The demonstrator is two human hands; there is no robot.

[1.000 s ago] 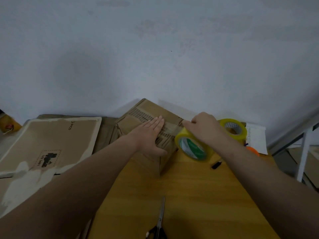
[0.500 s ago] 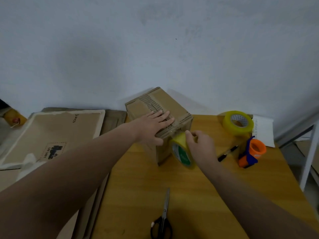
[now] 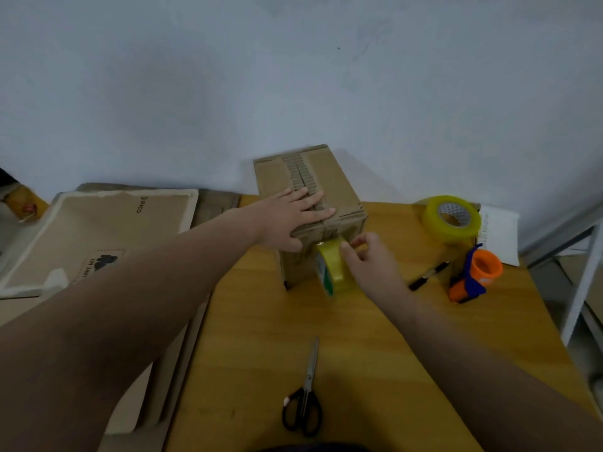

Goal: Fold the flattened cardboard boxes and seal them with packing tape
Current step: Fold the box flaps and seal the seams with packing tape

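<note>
A small folded cardboard box [image 3: 339, 184] stands on the wooden table [image 3: 375, 353] against the wall. My left hand [image 3: 295, 216] lies flat on its top, fingers straight, pressing the flaps near the front edge. My right hand [image 3: 368, 259] holds a yellow roll of packing tape [image 3: 332, 269] against the box's front face, just below the top edge. A strip of tape runs from the roll up over the front edge under my left fingers.
A second yellow tape roll [image 3: 452, 216] sits at the back right, with an orange and blue tape dispenser [image 3: 476, 275] and a black pen [image 3: 427, 275] nearby. Black scissors [image 3: 305, 399] lie at the table's front. Flattened cardboard [image 3: 107, 230] lies to the left. White paper [image 3: 499, 233] sits by the wall.
My right hand has drawn the tape roll from the box's top down over its front edge onto the front face. The left hand has stayed flat on the top. The view has dropped.
</note>
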